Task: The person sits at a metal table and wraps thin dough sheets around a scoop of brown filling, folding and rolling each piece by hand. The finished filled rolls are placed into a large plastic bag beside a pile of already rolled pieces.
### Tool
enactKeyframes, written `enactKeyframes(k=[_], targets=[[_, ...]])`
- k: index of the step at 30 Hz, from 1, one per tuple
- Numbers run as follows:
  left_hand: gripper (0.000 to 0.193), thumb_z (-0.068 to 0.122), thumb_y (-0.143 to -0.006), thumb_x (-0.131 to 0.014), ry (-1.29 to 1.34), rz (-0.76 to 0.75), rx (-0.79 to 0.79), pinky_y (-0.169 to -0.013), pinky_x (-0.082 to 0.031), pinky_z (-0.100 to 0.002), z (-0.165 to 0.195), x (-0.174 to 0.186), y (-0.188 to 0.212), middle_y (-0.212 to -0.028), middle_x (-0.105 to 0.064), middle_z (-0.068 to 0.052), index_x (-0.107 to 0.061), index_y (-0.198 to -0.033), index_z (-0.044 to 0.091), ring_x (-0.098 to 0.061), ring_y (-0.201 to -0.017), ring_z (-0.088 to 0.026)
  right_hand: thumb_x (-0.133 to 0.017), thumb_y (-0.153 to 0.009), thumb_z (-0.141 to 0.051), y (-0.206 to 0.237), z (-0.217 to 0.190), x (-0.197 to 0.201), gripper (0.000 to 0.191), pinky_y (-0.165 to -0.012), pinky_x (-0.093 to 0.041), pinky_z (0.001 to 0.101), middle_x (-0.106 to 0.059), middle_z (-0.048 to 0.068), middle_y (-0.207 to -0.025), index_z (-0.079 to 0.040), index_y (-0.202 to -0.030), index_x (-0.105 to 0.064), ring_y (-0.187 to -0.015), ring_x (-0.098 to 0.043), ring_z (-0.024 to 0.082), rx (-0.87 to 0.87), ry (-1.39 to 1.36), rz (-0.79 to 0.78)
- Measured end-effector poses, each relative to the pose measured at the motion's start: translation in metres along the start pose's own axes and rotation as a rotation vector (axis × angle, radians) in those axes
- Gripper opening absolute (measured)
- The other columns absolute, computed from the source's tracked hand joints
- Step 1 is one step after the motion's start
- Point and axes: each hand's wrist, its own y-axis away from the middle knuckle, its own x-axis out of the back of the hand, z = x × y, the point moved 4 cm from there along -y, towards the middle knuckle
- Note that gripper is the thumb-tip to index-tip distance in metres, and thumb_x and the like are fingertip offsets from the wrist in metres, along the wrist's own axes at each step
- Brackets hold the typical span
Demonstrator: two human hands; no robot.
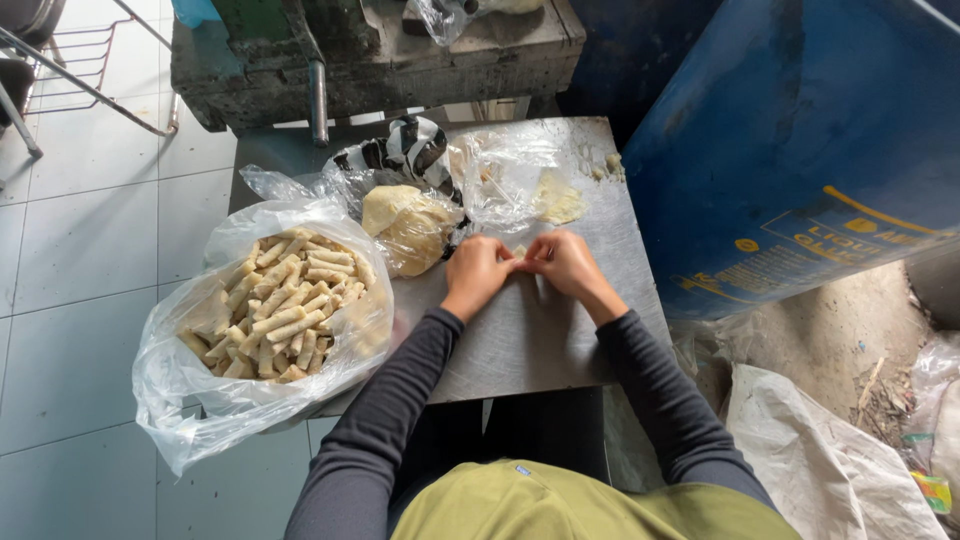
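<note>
Pale yellow rolls (pixel 285 305) in clear bag (pixel 190 400) left of hands; black-and-white striped bag (pixel 405 150) beyond; blue drum (pixel 790 130) right; grey sleeves (pixel 385 420).

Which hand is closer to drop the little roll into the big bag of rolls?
The left hand, probably. The big clear bag of rolls lies right beside it on the table, while the right hand would have to cross over.

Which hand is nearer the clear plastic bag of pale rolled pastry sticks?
Left. The left hand is just right of the clear plastic bag of rolls; the right hand is farther right.
</note>
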Motion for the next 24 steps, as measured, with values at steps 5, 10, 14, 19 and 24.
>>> enactKeyframes(k=[5,10,14,19,24], targets=[[0.014,0.029,-0.081,-0.081,-0.050,0.200,-0.307,-0.078,-0.054,-0.041,0.005,0.008,0.007,-0.094,-0.065,-0.004,-0.080,-0.089,0.018,-0.066,-0.094,-0.026,-0.086,-0.074,-0.019,0.013,-0.008,0.006,0.017,-0.083,-0.048,0.0403,-0.061,0.007,-0.102,-0.012,-0.083,-0.074,-0.097,-0.060,0.029,0.425,0.134,0.258],[0.012,0.029,-0.084,-0.079,-0.156,0.253,-0.437,-0.083,-0.047,-0.042,0.005,-0.002,0.013,-0.096,-0.064,-0.003,-0.078,-0.086,0.017,-0.064,-0.096,-0.025,-0.082,-0.080,-0.016,0.027,0.003,-0.003,0.013,-0.093,-0.043,0.0430,-0.060,0.008,-0.108,-0.012,-0.087,-0.072,-0.106,-0.055,0.032,0.556,0.186,0.375],[0.012,0.032,-0.084,-0.079,-0.131,0.279,-0.337,-0.089,-0.042,-0.044,0.001,-0.005,0.025,-0.096,-0.064,-0.001,-0.079,-0.085,0.020,-0.061,-0.100,-0.024,-0.081,-0.084,-0.017,0.033,0.010,-0.016,0.012,-0.091,-0.044,0.0433,-0.060,0.007,-0.104,-0.010,-0.088,-0.072,-0.103,-0.055,0.031,0.447,0.154,0.451],[0.014,0.035,-0.075,-0.083,-0.035,0.232,-0.107,-0.086,-0.038,-0.046,-0.013,-0.009,0.035,-0.096,-0.064,-0.001,-0.081,-0.080,0.023,-0.060,-0.101,-0.025,-0.083,-0.081,-0.022,0.039,0.013,-0.024,0.015,-0.088,-0.041,0.0440,-0.058,0.008,-0.104,-0.011,-0.084,-0.074,-0.103,-0.053,0.031,0.295,0.124,0.425],[0.008,0.031,-0.087,-0.079,-0.153,0.317,-0.364,-0.089,-0.039,-0.043,-0.010,-0.013,0.032,-0.099,-0.061,0.003,-0.078,-0.088,0.024,-0.058,-0.102,-0.021,-0.080,-0.084,-0.019,0.043,0.004,-0.019,0.007,-0.092,-0.038,0.0435,-0.059,0.005,-0.112,-0.015,-0.087,-0.075,-0.109,-0.053,0.029,0.389,0.217,0.455]])
